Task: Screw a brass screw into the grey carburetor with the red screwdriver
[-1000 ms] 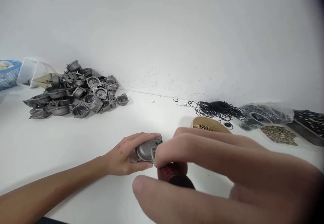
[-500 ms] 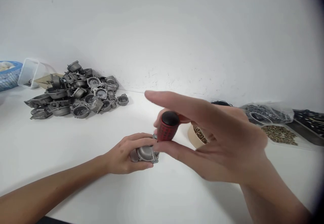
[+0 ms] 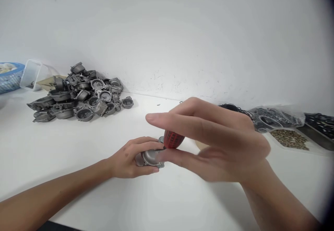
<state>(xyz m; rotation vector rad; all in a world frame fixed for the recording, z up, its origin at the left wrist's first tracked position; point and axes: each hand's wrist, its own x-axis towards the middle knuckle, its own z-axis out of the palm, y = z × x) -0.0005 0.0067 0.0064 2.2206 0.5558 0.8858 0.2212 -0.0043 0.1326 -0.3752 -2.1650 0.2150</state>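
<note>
open near tabletop (image 3: 146,203), pile (image 3: 80,97) blocking far left

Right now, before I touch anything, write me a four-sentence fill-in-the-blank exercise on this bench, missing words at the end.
The right hand holds a ____ tool handle.
The left hand grips a grey metal part.
The heap of similar parts lies toward the person's ____ side.
The basket at the picture's edge is ____.
The table top is ____.

Missing words: red; left; blue; white.
</note>
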